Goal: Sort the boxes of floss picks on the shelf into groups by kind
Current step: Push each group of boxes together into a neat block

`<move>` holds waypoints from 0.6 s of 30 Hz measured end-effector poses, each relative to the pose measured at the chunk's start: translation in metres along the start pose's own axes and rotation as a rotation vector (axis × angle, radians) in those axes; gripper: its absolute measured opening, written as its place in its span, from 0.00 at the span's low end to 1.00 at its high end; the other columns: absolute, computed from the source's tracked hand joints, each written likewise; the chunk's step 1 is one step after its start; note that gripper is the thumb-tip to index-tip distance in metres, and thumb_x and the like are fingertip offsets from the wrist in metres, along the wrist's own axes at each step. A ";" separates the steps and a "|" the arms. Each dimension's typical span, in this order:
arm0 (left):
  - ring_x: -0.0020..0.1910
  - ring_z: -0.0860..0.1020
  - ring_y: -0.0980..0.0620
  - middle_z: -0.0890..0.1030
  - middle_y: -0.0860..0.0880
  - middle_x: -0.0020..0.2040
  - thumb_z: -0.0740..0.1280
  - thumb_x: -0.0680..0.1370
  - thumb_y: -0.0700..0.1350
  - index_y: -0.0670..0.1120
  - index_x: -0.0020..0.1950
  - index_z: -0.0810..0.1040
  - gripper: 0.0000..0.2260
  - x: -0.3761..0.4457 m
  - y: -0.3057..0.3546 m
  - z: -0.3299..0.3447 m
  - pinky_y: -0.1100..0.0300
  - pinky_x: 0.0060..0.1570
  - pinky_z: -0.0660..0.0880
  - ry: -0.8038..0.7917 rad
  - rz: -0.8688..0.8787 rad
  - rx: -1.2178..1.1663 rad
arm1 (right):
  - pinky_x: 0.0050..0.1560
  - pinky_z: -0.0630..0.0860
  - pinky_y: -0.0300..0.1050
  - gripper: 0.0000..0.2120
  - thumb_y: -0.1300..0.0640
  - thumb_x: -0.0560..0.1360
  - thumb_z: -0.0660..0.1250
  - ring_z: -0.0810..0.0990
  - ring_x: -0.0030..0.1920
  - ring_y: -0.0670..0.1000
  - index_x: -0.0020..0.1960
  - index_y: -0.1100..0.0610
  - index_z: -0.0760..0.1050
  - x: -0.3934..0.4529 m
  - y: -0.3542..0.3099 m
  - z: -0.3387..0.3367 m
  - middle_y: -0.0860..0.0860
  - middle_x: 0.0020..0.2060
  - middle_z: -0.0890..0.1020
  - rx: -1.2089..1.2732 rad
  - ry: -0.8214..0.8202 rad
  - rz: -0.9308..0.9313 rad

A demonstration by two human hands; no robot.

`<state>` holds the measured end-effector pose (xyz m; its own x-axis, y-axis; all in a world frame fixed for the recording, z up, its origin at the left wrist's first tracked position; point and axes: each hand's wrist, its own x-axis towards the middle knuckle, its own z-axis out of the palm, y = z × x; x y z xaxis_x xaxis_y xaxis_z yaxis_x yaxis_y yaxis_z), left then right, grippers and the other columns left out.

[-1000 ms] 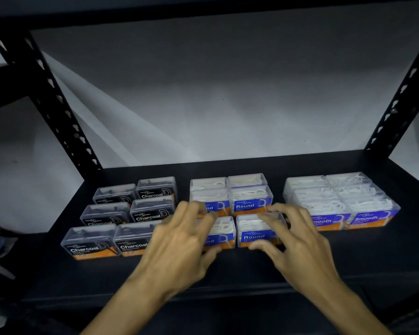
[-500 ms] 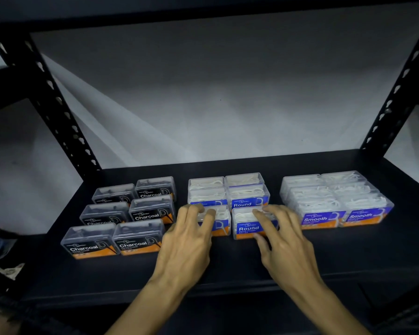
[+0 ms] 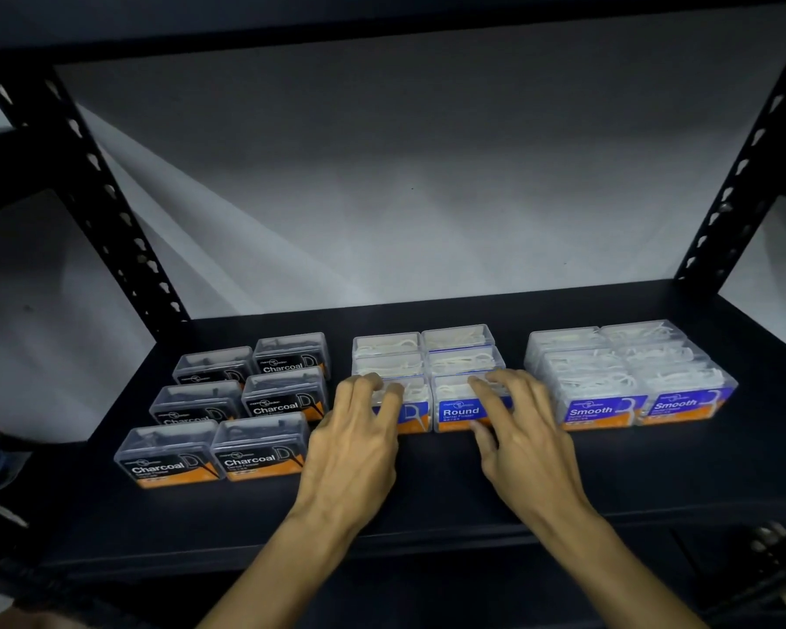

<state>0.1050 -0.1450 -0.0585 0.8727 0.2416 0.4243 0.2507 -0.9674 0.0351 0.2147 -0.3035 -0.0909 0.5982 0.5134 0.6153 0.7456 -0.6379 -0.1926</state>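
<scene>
both hands, left hand (image 3: 359,440) and right hand (image 3: 525,440), lie flat-fingered, gripping nothing, on the front round boxes (image 3: 466,408); an even push should keep that row square.

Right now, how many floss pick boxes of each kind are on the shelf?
Charcoal boxes: 6
Round boxes: 6
Smooth boxes: 6, judging by the rows, since only the front labels show
Total: 18

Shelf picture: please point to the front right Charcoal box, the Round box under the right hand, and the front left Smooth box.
Charcoal box (image 3: 258,463): head view, front label.
Round box (image 3: 459,413): head view, front label.
Smooth box (image 3: 596,410): head view, front label.
</scene>
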 end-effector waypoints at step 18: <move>0.55 0.76 0.46 0.77 0.43 0.57 0.82 0.57 0.40 0.44 0.59 0.79 0.31 0.001 0.001 0.002 0.63 0.26 0.75 0.005 -0.002 0.008 | 0.45 0.79 0.44 0.30 0.59 0.62 0.79 0.68 0.62 0.55 0.62 0.62 0.74 0.001 0.001 0.001 0.61 0.60 0.74 -0.016 -0.010 -0.018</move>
<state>0.1068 -0.1458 -0.0602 0.8701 0.2427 0.4289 0.2555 -0.9664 0.0285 0.2160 -0.3031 -0.0915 0.5874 0.5307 0.6110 0.7517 -0.6375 -0.1691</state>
